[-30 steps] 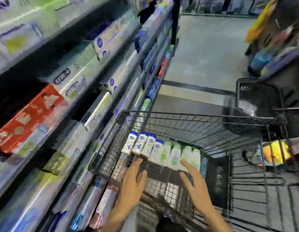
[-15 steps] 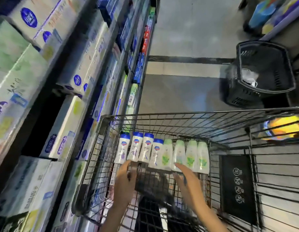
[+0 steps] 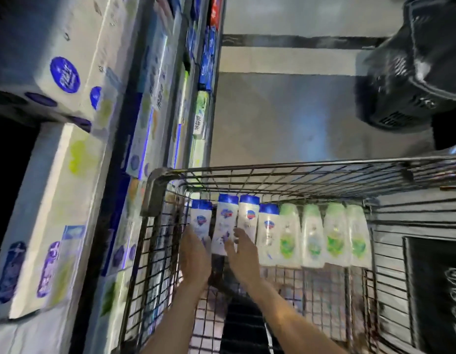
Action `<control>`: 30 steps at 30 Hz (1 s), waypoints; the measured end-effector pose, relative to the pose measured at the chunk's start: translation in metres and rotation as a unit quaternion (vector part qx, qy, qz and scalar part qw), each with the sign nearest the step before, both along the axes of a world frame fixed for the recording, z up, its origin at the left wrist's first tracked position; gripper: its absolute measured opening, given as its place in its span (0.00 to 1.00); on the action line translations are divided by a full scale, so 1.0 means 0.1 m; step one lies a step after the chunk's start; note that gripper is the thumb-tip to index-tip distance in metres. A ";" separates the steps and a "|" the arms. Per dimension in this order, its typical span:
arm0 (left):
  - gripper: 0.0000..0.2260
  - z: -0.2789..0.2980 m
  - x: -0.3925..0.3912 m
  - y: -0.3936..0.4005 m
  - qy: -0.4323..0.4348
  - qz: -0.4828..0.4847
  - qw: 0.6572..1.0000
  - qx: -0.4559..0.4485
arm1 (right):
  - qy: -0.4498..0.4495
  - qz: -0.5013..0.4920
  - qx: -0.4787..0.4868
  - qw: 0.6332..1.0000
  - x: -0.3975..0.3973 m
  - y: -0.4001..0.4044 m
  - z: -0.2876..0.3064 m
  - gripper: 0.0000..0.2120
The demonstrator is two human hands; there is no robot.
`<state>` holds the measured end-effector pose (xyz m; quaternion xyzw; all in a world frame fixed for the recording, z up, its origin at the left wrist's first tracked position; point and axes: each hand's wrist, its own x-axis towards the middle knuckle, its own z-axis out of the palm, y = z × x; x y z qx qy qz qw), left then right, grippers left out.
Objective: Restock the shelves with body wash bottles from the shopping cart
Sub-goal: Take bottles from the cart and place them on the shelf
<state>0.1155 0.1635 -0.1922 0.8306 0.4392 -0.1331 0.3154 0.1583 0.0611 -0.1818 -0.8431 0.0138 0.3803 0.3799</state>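
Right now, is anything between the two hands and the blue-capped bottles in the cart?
Nothing visible. The left hand and right hand already reach the blue-capped bottles inside the cart, fingers straight, on either side of one.

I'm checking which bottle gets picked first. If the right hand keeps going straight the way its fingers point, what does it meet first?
Most likely the third blue-capped white body wash bottle from the left: the right hand points up the row with its fingertips already at that bottle's lower end. Depth is unclear, so contact can't be confirmed.
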 end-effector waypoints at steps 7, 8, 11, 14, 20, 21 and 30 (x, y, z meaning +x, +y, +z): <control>0.35 -0.21 0.12 0.06 0.096 -0.041 0.994 0.038 | 0.006 -0.026 -0.144 0.989 0.14 0.40 -0.26 0.16; 0.35 -0.22 0.14 0.06 0.104 -0.042 0.993 0.041 | 0.004 -0.024 -0.159 0.987 0.17 0.44 -0.27 0.16; 0.33 -0.22 0.13 0.07 0.130 -0.053 0.989 0.051 | 0.004 0.009 -0.192 0.981 0.23 0.50 -0.32 0.19; 0.33 -0.23 0.09 0.07 0.143 -0.086 0.984 0.068 | -0.006 0.039 -0.223 0.974 0.29 0.52 -0.40 0.19; 0.34 -0.12 0.04 0.00 0.193 -0.059 0.979 0.043 | -0.025 0.040 -0.227 0.973 0.31 0.57 -0.48 0.19; 0.34 -0.10 0.01 -0.01 0.197 -0.052 0.979 0.035 | -0.031 0.041 -0.230 0.972 0.31 0.58 -0.48 0.20; 0.26 0.11 -0.28 0.04 0.122 0.088 0.982 -0.115 | -0.006 0.035 -0.144 0.989 0.27 0.41 -0.43 0.24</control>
